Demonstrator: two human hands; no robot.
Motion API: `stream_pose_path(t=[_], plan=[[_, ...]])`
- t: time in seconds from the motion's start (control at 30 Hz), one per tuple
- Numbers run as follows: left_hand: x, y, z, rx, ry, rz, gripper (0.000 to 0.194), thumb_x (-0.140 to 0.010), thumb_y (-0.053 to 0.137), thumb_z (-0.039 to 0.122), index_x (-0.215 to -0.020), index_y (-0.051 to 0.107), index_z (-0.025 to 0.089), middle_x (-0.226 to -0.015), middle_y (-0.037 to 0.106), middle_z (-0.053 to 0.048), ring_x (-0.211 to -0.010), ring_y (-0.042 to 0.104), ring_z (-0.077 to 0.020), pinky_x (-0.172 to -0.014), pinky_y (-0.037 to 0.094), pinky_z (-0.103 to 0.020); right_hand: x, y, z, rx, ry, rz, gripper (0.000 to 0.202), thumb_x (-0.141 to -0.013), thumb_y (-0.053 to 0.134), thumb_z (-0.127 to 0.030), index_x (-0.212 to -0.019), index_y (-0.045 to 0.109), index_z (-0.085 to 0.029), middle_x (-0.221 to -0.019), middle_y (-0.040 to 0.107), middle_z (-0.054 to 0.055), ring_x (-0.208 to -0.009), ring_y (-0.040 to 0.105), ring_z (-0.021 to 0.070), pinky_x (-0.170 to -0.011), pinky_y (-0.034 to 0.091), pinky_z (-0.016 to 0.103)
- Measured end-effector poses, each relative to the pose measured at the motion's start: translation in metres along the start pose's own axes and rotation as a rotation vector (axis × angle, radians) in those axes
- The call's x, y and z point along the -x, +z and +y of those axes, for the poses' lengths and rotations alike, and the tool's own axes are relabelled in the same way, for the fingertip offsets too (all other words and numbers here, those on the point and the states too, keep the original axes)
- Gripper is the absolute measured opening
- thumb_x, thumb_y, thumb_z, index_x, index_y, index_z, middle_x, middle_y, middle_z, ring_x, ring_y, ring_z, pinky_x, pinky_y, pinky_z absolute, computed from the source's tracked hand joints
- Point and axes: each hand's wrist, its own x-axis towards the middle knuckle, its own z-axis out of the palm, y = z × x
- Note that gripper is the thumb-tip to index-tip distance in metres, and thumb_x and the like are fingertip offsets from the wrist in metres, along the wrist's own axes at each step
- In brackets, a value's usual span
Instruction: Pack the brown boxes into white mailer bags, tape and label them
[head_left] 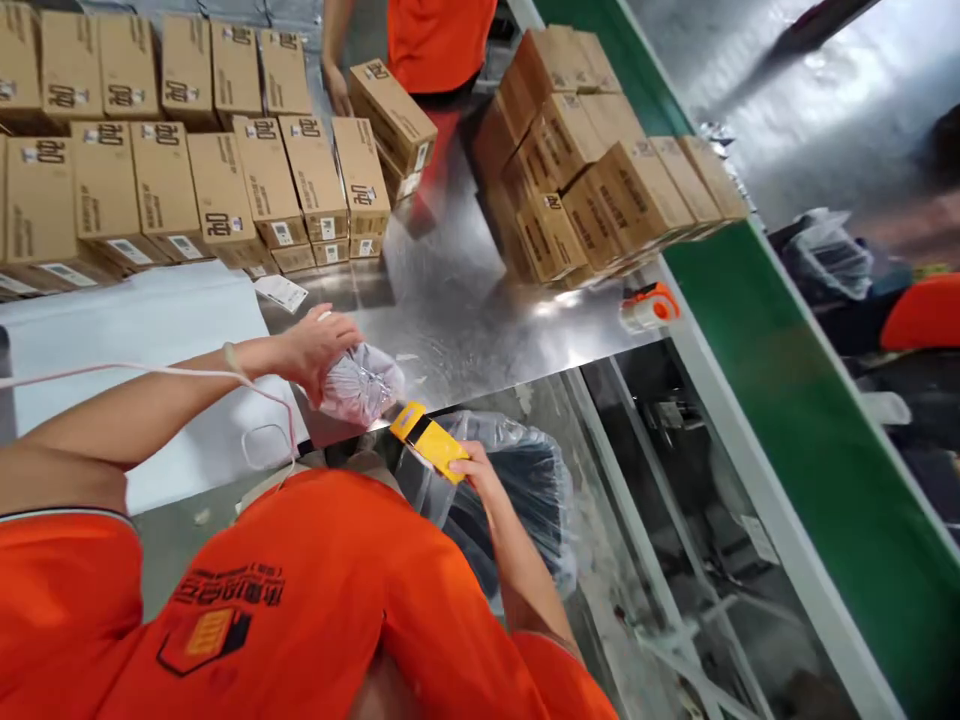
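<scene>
Two bare hands at a metal bench (465,325), seen from above. The left grip (319,350) is curled around the side of a bundle (361,385) in crinkled clear wrap, at the near edge of the bench; the right grip (476,465) is narrow, pinching the near end of a yellow object (429,440) with a black band. The object's far end points toward the left grip and lies just beside the bundle; whether the two touch cannot be told. Below and around the right grip is a bin (559,510) with a clear plastic liner. A white sheet (135,400) lies to the left of the left grip, beneath the forearm, and a pale cord (165,371) crosses that forearm. Just beyond the left grip lies a white tag (281,292); farther off stand rows of brown cartons (157,180), where a co-worker's hand (337,92) is at a tilted carton (394,115). Beyond and to the right of the right grip are stacked boxes (592,160), with an orange-and-white tape dispenser (649,308) nearer and a green belt (810,440) farther right.
</scene>
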Motion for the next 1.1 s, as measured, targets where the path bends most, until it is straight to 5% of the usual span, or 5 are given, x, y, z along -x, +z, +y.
stream_pose_path(t=[0.2, 0.5, 0.67, 0.83, 1.1], plan=[[0.012, -0.005, 0.008, 0.015, -0.017, 0.06, 0.092, -0.052, 0.087, 0.028, -0.141, 0.065, 0.015, -0.144, 0.068, -0.019, -0.134, 0.06, -0.0429, -0.135, 0.018, -0.067, -0.057, 0.036, 0.019, -0.158, 0.0, -0.05, 0.049, -0.052, 0.087, -0.061, -0.055, 0.062, -0.02, -0.05, 0.058, 0.002, -0.046, 0.054, 0.0138, -0.043, 0.043, 0.024], [-0.013, -0.003, -0.026, 0.508, 0.159, 0.107, 0.109, -0.046, 0.093, 0.044, -0.145, 0.06, 0.01, -0.146, 0.067, -0.017, -0.136, 0.057, -0.0371, -0.129, 0.04, -0.048, 0.044, 0.033, -0.054, -0.186, -0.006, 0.081, 0.045, -0.062, 0.095, -0.054, -0.082, 0.083, -0.016, -0.064, 0.074, 0.006, -0.049, 0.064, 0.0196, -0.045, 0.05, 0.028], [-0.005, 0.044, -0.067, 0.521, -0.12, 0.041, 0.109, -0.059, 0.094, 0.059, -0.149, 0.063, 0.005, -0.154, 0.066, -0.02, -0.147, 0.054, -0.0362, -0.128, 0.044, -0.047, -0.021, 0.102, -0.085, -0.12, 0.053, 0.094, 0.038, -0.067, 0.092, -0.05, -0.07, 0.077, -0.016, -0.059, 0.07, 0.004, -0.049, 0.058, 0.0157, -0.046, 0.046, 0.026], [0.013, 0.039, -0.085, 0.305, 0.025, 0.098, 0.151, -0.073, 0.088, 0.061, -0.182, 0.0, 0.004, -0.185, 0.016, -0.033, -0.176, 0.011, -0.0408, -0.139, 0.022, -0.055, -0.083, 0.135, -0.095, 0.064, 0.038, 0.148, 0.027, -0.085, 0.083, -0.036, -0.075, 0.075, -0.012, -0.06, 0.067, -0.001, -0.055, 0.055, 0.0116, -0.051, 0.042, 0.022], [-0.022, 0.045, -0.056, -0.034, -0.009, -0.071, 0.125, -0.075, 0.095, 0.035, -0.178, 0.028, 0.012, -0.181, 0.034, -0.027, -0.17, 0.023, -0.0448, -0.137, 0.007, -0.073, -0.043, 0.098, -0.101, 0.087, 0.009, 0.101, 0.03, -0.079, 0.088, -0.036, -0.073, 0.078, -0.009, -0.061, 0.063, -0.003, -0.057, 0.053, 0.008, -0.056, 0.037, 0.019]])
